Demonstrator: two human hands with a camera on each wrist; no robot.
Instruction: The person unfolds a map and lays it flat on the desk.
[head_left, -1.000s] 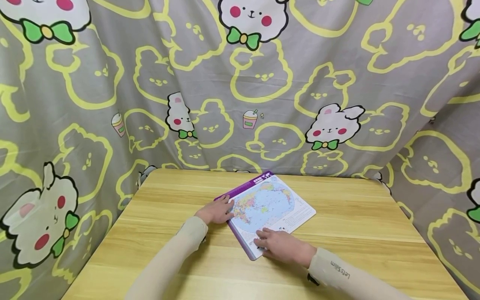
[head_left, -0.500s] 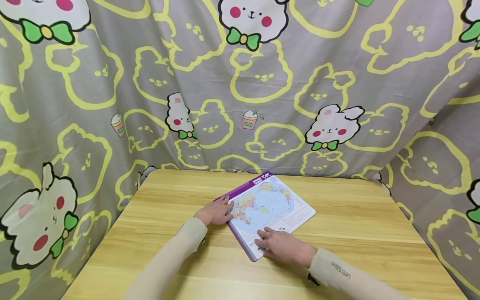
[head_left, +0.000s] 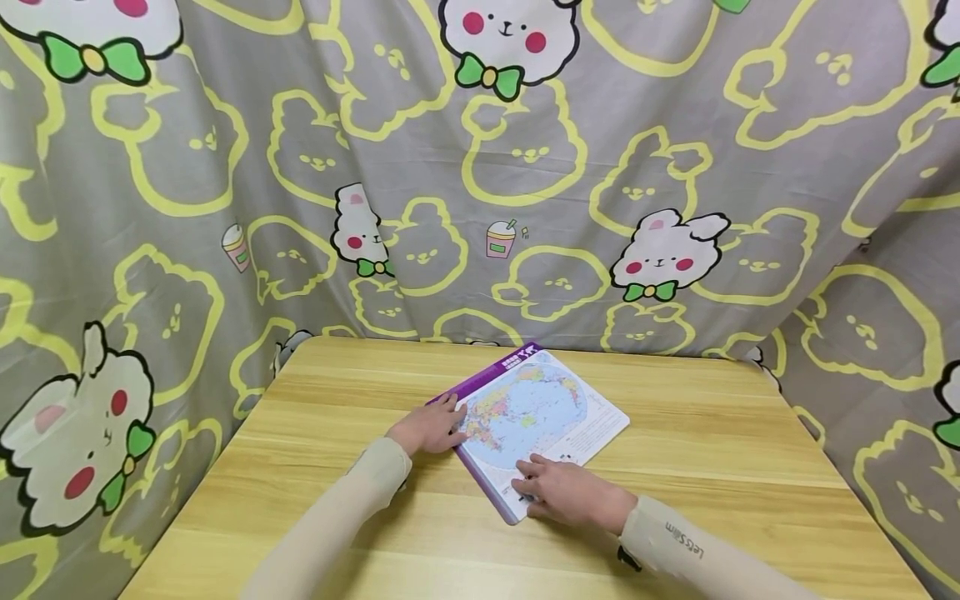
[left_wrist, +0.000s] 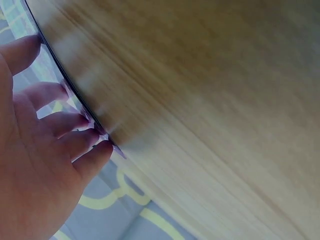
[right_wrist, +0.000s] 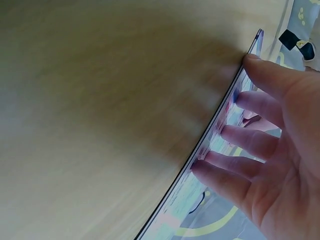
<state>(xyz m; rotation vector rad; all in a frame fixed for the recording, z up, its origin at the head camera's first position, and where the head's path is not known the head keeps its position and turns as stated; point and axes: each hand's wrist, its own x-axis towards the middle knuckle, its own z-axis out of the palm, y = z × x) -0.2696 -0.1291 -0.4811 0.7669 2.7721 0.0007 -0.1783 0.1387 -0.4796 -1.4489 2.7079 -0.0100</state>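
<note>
Head view: the fingers point(left_wrist: 93, 159) of the left hand point(head_left: 429, 427) lie fairly straight and loosely spread, tips on the map board point(head_left: 534, 417), just left of the frame's middle; those of the right hand point(head_left: 576, 493) rest likewise, lower and to the right, by the board's near corner. I see no pinch anywhere; the wrist views put each thumb point(right_wrist: 270, 75) at the board's edge. Half a second ago that near corner sat a touch further left, so the board has turned by a sliver, and I'd take this for gentle nudging or steadying. It looks flat on the wooden table point(head_left: 720, 433), lower centre of the frame, purple band point(head_left: 480, 380) toward the upper left. Sleeved forearms point(head_left: 337, 517) slant in from bottom left and bottom right; patterned curtain point(head_left: 540, 187) hangs behind.
</note>
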